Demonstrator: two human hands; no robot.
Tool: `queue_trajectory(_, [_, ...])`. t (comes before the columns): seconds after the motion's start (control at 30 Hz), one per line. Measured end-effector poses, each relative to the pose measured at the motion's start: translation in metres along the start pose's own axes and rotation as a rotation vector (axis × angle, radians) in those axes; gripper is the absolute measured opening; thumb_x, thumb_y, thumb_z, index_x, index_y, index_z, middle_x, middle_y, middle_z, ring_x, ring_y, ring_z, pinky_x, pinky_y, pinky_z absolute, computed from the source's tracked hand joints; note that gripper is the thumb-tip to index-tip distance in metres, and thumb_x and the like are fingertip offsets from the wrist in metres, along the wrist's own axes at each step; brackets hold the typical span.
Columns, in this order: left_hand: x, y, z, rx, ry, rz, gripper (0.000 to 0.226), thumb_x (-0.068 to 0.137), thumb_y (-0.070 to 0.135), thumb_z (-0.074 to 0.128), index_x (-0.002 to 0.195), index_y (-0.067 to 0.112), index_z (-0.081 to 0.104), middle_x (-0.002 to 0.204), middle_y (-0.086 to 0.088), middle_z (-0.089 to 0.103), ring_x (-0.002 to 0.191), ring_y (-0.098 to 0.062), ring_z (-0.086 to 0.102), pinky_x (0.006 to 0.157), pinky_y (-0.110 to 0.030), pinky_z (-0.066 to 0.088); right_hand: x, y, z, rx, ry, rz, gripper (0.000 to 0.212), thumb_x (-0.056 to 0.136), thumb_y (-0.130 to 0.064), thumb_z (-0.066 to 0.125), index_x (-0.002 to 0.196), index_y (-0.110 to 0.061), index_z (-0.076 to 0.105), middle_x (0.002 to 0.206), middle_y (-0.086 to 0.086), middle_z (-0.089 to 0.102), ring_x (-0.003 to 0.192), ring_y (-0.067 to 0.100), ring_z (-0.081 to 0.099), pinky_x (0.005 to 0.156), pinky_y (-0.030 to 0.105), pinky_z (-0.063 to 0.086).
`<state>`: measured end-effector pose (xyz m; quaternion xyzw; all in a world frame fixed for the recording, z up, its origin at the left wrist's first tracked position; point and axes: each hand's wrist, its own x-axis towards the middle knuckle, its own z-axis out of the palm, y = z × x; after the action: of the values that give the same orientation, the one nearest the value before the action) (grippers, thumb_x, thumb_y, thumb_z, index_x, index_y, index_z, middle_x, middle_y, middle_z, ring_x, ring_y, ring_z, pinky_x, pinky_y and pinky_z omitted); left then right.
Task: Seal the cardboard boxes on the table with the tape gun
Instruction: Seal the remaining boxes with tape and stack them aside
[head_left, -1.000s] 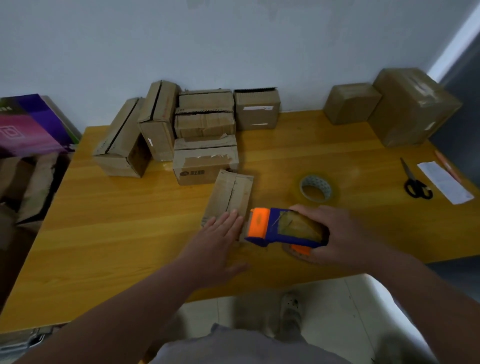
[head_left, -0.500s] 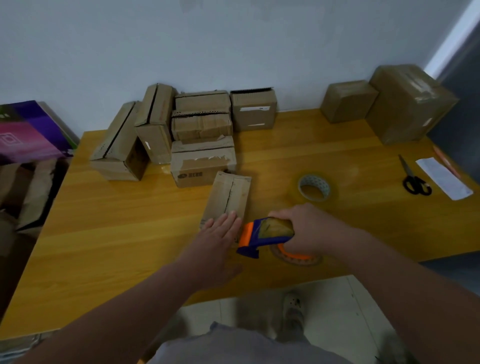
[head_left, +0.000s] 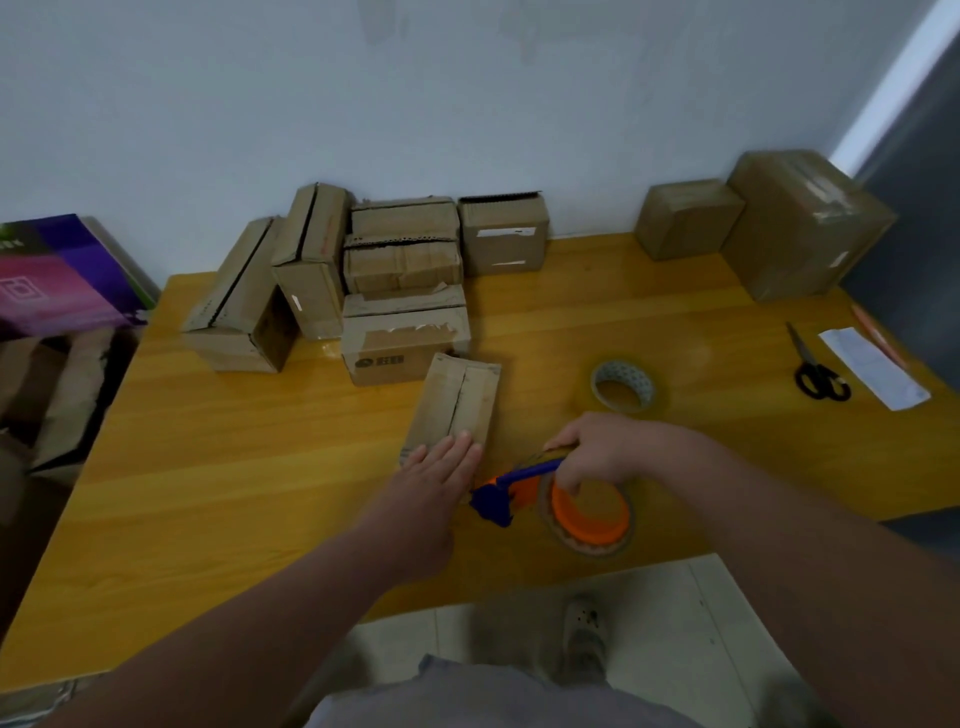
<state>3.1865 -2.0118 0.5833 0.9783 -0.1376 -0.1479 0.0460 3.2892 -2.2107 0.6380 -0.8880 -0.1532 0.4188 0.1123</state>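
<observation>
A small flat cardboard box (head_left: 460, 397) lies in the middle of the wooden table (head_left: 208, 467), its top seam open and running away from me. My left hand (head_left: 434, 480) presses flat on the box's near end, fingers straight. My right hand (head_left: 597, 452) grips the blue and orange tape gun (head_left: 561, 501), tipped on its side just right of the box's near corner, its blue nose close to my left hand. The orange tape roll faces up.
Several cardboard boxes (head_left: 363, 280) are stacked at the back left. Two taped boxes (head_left: 769, 223) stand at the back right. A loose tape roll (head_left: 623, 387) lies right of the small box. Scissors (head_left: 818, 369) and a paper slip (head_left: 872, 366) lie at the right edge.
My right hand has rolled the tape gun over onto its side and brought it lower, toward the box's near end. My left hand has stayed pressed on the box.
</observation>
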Motion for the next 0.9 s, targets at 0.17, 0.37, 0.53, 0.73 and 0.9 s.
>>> queue_trajectory(0.17, [0.0,0.001,0.0,-0.008,0.044,-0.015,0.085,0.093,0.011,0.048,0.15,0.024,-0.014,0.158,0.006,-0.017,0.144,-0.009,-0.015,0.11,-0.026,-0.015,0.0,0.013,0.009,-0.205,-0.027,0.05,0.06,0.072,-0.04,0.074,0.127,-0.02,0.06,0.115,0.001,0.062,0.088,0.015,0.058,0.067,0.028,0.049])
queue_trajectory(0.37, [0.006,-0.002,-0.001,0.011,0.154,-0.05,0.07,0.099,0.008,0.041,0.152,0.03,0.001,0.16,0.011,-0.003,0.146,-0.007,0.003,0.115,-0.025,0.004,-0.001,0.046,0.015,0.115,0.359,0.022,0.081,0.083,-0.045,0.069,0.15,-0.025,0.029,0.145,0.004,0.042,0.126,0.022,0.046,0.096,0.03,0.043])
queue_trajectory(0.53, [0.01,-0.004,-0.013,0.016,0.238,0.003,0.059,0.089,0.007,0.061,0.143,0.022,0.043,0.149,0.0,0.041,0.133,-0.02,0.045,0.106,-0.033,0.039,0.009,0.063,0.047,0.005,0.355,0.105,0.076,0.093,-0.01,0.056,0.153,-0.033,0.015,0.147,0.006,0.039,0.125,0.026,0.046,0.091,0.032,0.046])
queue_trajectory(0.73, [0.028,-0.014,-0.06,0.039,0.225,-0.177,0.038,0.098,0.016,0.048,0.134,0.027,0.049,0.118,-0.001,0.061,0.103,-0.021,0.061,0.081,-0.031,0.051,0.005,0.063,0.056,-0.097,0.33,0.051,0.084,0.086,-0.032,0.069,0.151,-0.033,0.017,0.137,0.004,0.041,0.123,0.023,0.044,0.096,0.036,0.046])
queue_trajectory(0.9, [0.046,-0.026,-0.112,-0.106,0.18,-0.223,0.026,0.094,0.013,0.054,0.115,0.019,0.068,0.109,-0.003,0.068,0.101,-0.019,0.063,0.088,-0.031,0.052,0.004,0.042,0.038,-0.031,0.46,-0.038,0.081,0.086,-0.04,0.067,0.152,-0.031,0.02,0.142,0.003,0.034,0.132,0.022,0.035,0.104,0.035,0.038])
